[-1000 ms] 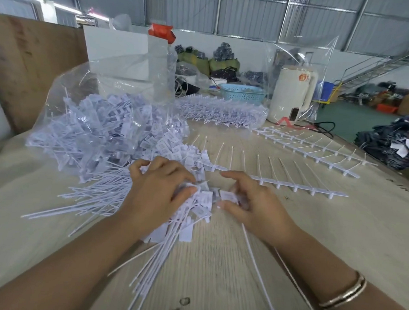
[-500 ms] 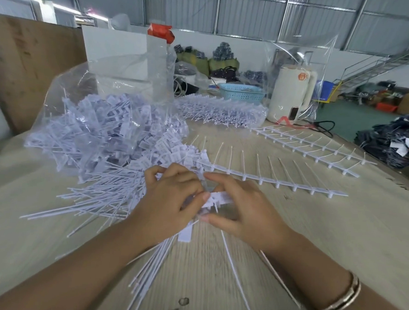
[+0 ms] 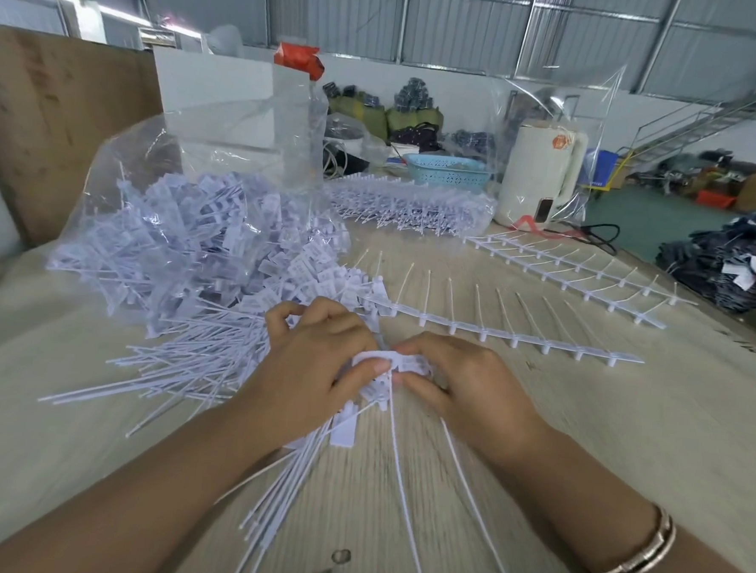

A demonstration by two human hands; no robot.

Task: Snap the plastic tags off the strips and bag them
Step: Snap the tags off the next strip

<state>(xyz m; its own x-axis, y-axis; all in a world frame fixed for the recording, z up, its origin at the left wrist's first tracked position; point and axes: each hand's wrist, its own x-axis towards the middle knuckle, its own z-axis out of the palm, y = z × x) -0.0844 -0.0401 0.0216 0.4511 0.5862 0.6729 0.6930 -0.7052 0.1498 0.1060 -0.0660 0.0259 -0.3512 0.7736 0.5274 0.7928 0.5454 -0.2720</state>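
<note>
On table (image 3: 624, 434) | both hands pinch tag strip (image 3: 400, 363) | no writing legible

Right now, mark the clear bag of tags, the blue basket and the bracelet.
clear bag of tags (image 3: 225, 153): head view, on its transparent upper wall.
blue basket (image 3: 447, 172): head view, on its front wall.
bracelet (image 3: 636, 553): head view, on the band across the right wrist.

You are working with both forearms bare, no sleeves showing. You are wearing a slim segmented metallic bracelet (image 3: 634, 554) with dark insets on your right wrist; your left wrist is bare.
</note>
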